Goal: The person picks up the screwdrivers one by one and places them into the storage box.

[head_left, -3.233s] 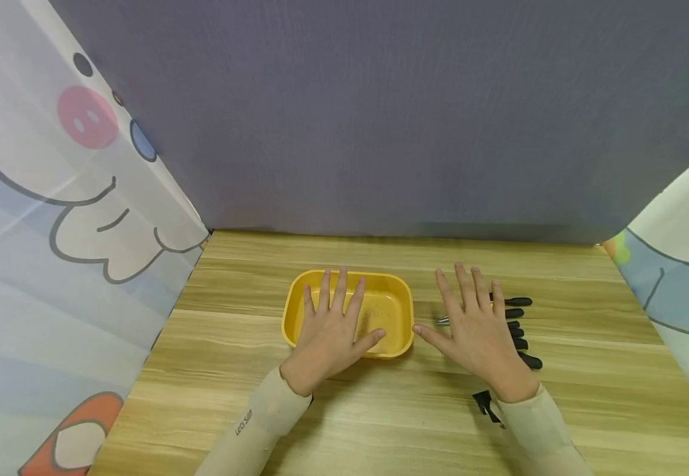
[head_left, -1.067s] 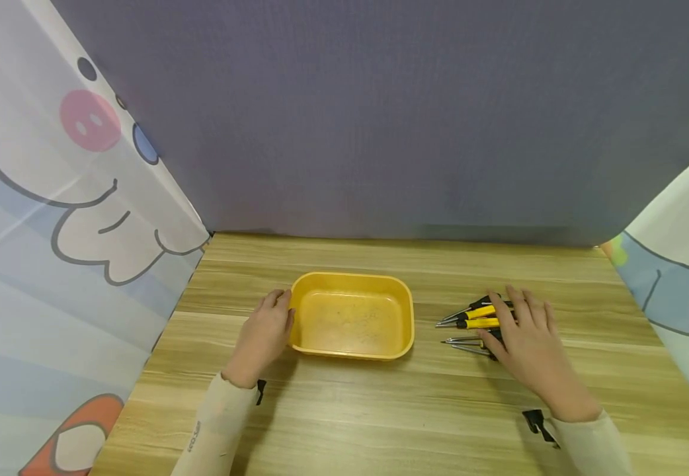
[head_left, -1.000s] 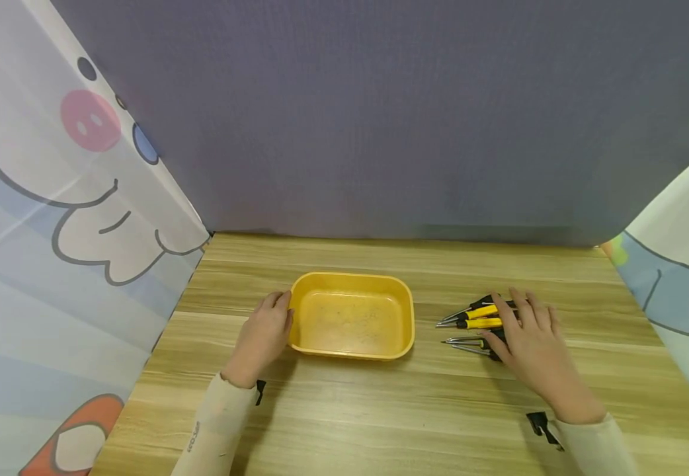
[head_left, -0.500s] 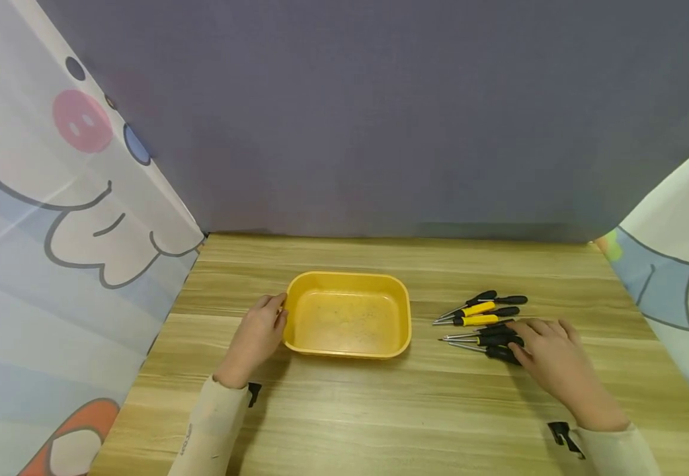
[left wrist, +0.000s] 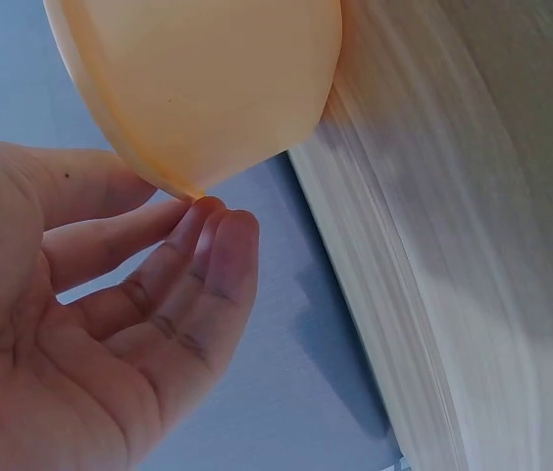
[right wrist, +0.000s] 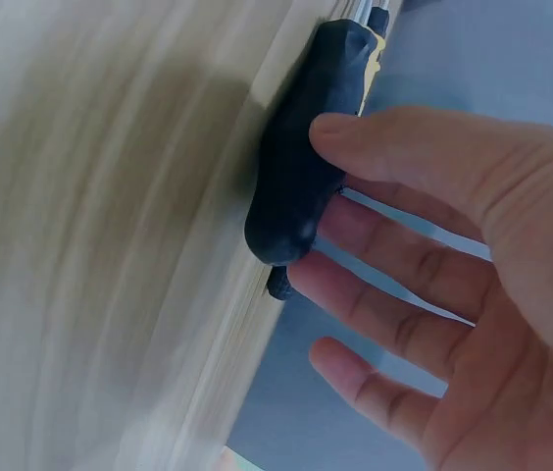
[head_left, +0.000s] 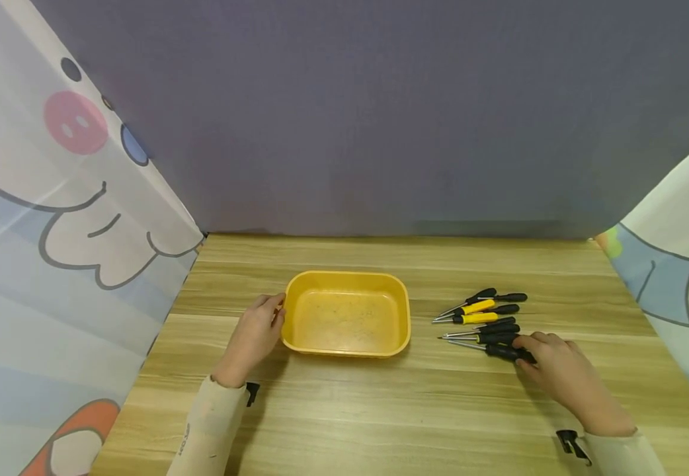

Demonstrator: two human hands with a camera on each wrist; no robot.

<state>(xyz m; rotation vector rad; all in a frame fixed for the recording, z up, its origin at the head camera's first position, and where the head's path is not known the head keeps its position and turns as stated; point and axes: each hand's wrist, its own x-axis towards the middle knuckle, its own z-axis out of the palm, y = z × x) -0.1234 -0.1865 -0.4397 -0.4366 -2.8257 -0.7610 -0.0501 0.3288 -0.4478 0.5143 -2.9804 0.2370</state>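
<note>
Left hand: thumb and fingertips pinching rim of yellow tray, set between left and right edges of table. Right hand: thumb and fingers pinching black-handled screwdriver, nearest of group toward table's right edge. Advisable: firm mid-handle grip, straight lift clear of other screwdrivers. Left sleeve: lettering, illegible. Brands: none readable.

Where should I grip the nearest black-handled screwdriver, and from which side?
By its thick black handle, probably from the right. The screwdriver lies flat, handle toward the right hand, shaft pointing left toward the yellow tray. Other handles crowd its far side, so set the thumb on the near side.
</note>
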